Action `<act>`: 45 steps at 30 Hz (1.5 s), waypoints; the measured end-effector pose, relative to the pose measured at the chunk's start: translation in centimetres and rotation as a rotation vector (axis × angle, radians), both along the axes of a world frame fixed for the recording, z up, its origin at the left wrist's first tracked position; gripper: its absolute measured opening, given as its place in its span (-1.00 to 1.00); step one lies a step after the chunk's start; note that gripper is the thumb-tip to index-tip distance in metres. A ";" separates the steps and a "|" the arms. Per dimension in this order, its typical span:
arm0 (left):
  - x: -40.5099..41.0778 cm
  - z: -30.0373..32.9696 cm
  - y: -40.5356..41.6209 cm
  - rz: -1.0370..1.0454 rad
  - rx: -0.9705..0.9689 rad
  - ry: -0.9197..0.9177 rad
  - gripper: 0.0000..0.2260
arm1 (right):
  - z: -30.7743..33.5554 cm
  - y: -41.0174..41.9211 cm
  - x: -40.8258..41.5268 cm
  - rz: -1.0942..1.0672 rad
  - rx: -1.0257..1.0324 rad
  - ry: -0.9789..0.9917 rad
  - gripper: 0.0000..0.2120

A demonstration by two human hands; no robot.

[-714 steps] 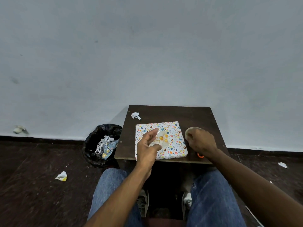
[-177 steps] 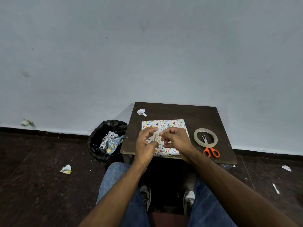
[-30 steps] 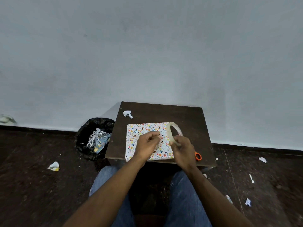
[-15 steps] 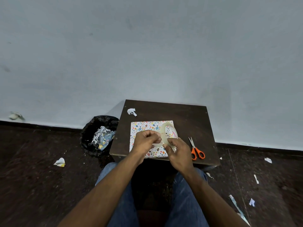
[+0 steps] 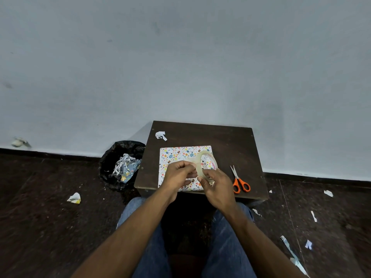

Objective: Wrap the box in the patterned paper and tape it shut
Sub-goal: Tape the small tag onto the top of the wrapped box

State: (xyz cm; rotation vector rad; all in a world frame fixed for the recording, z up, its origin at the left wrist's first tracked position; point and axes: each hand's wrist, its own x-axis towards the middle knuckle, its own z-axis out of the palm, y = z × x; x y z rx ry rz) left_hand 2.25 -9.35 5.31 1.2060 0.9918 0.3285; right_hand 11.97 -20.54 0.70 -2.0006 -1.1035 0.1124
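The box (image 5: pixel 181 157), wrapped in dotted paper, lies flat on the small dark table (image 5: pixel 226 141), near its front edge. Just above it the right hand (image 5: pixel 217 185) grips a tape roll (image 5: pixel 207 164) w/ curled fingers. The left hand (image 5: pixel 177 175) pinches at the roll's left side. Orange scissors (image 5: pixel 240 182) lie to the right, apart from the box. A paper scrap (image 5: pixel 160 135) sits at the back left. A black bin (image 5: pixel 120 164) stands left of the table, on the floor.

Dark table (image 5: pixel 230 141) bears wrapped box (image 5: pixel 176 155), scissors (image 5: pixel 240 182), paper scrap (image 5: pixel 161 135).
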 end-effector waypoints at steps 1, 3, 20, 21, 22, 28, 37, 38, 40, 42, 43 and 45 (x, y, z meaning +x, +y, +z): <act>0.0 -0.1 0.1 0.002 -0.014 0.002 -0.89 | 0.1 0.0 0.0 0.000 -0.007 -0.001 -0.72; -0.1 -0.1 0.3 -0.001 -0.036 -0.006 -0.88 | 0.0 -0.1 0.1 0.008 -0.024 -0.012 -0.72; -0.8 -2.4 -0.1 -0.012 0.965 -0.061 -0.79 | 2.1 0.5 -1.5 -0.076 -0.152 0.346 -0.82; -0.9 -2.3 0.3 -0.035 0.990 -0.089 -0.77 | 2.3 0.6 -1.5 -0.061 -0.143 0.407 -0.77; -0.9 -2.3 0.6 -0.059 1.017 -0.112 -0.75 | 2.5 0.6 -1.4 -0.033 -0.125 0.467 -0.69; -1.0 -1.5 1.4 -0.142 1.094 -0.128 -0.85 | 3.7 0.7 -1.6 0.117 0.060 0.653 -0.69; -0.8 -0.8 -0.2 -0.011 0.633 -0.231 -0.76 | 5.5 0.3 -2.4 0.160 0.233 0.867 -0.70; -0.7 -0.7 -0.4 0.016 0.532 -0.258 -0.74 | 5.6 0.3 -2.4 0.155 0.241 0.875 -0.69; -0.7 -0.4 -0.6 0.049 0.432 -0.302 -0.75 | 5.7 0.3 -2.3 0.149 0.245 0.875 -0.70; -0.7 0.0 -1.0 0.054 0.407 -0.319 -0.80 | 5.7 0.3 -2.3 0.152 0.236 0.868 -0.70; -0.7 0.3 -1.3 0.056 0.394 -0.326 -0.83 | 5.7 0.2 -2.3 0.155 0.232 0.867 -0.70; -0.5 0.5 -1.6 0.052 0.364 -0.328 -0.86 | 5.8 0.2 -2.3 0.166 0.225 0.866 -0.70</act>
